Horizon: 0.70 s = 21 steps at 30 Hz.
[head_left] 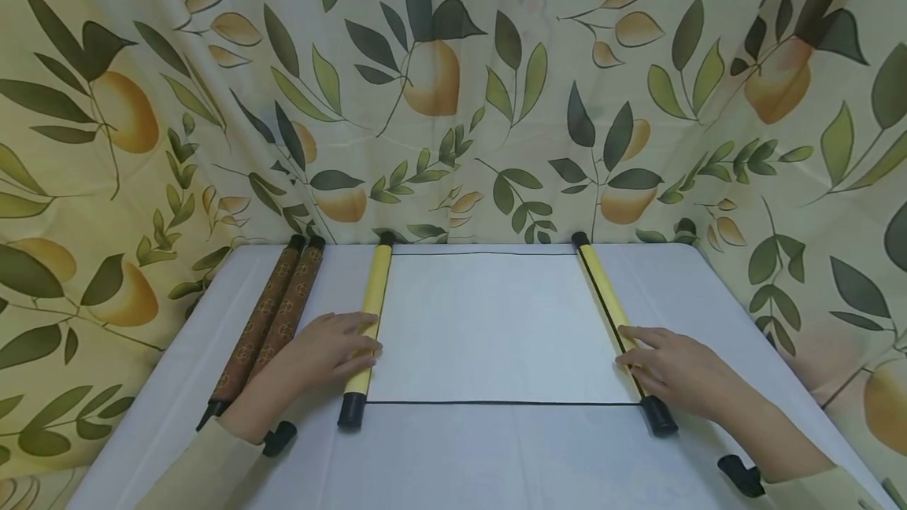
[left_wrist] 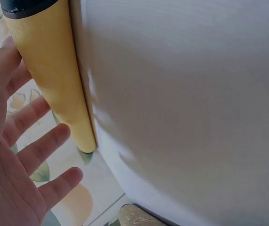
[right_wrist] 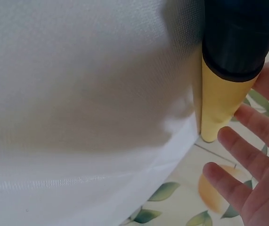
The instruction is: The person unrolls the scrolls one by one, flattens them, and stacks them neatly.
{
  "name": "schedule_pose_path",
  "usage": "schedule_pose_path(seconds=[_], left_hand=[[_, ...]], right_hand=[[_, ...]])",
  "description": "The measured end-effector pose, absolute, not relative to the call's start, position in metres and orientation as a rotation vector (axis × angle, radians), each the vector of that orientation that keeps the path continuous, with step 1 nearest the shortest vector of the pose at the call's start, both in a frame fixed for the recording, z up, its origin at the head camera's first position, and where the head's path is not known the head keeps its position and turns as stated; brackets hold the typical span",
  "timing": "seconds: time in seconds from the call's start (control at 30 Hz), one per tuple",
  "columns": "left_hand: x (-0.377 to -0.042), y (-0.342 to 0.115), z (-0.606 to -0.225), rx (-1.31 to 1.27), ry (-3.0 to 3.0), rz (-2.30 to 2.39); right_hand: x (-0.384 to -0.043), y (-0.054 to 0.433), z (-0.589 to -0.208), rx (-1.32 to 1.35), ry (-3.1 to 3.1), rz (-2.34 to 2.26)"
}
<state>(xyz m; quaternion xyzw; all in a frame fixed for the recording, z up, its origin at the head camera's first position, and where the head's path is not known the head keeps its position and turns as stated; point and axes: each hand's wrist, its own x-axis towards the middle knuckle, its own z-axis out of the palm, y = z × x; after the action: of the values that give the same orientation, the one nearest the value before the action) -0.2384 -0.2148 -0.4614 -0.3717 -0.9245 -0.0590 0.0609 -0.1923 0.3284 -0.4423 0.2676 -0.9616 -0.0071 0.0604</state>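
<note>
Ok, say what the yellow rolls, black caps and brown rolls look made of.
Yellow rolls: probably paper or fabric, nearly matte, with soft, even shading. Black caps: likely plastic, smooth with a faint sheen. Brown rolls: matte, perhaps brocade or printed paper; repeating pattern fits either.

L hand [head_left: 331,349] & R hand [head_left: 673,368] well apart, backs up, w/ fingers [left_wrist: 44,148] spread and near-straight, forearms [head_left: 772,431] slanting in fr. lower L & R.

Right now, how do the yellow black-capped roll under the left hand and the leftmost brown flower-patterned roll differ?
The yellow roll looks plain; the brown roll is patterned. The yellow roll borders a white sheet; the brown roll lies beside a second patterned roll. Both are long and slim, lying on the white table.
</note>
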Motion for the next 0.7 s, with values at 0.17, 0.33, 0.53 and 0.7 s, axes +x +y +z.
schedule_pose_path(seconds=[0.17,0.33,0.53,0.7], left_hand=[[-0.2375,-0.2173,-0.4613,-1.154,-2.795,-0.187],[-0.2363,-0.2187,-0.4618,-1.138,-2.831,-0.178],[-0.2375,-0.2221,-0.4633,-1.143,-2.794,-0.185],[-0.2386,-0.2248,-0.4645,-1.171,-2.748,-0.194]], right_hand=[[-0.1923,0.3301,-0.4435,0.789,-2.936,-0.036],[-0.1914,0.3307,-0.4439,0.789,-2.933,-0.042],[-0.1905,0.3317,-0.4437,0.774,-2.934,-0.057],[-0.1900,0.3340,-0.4442,0.761,-2.947,-0.051]])
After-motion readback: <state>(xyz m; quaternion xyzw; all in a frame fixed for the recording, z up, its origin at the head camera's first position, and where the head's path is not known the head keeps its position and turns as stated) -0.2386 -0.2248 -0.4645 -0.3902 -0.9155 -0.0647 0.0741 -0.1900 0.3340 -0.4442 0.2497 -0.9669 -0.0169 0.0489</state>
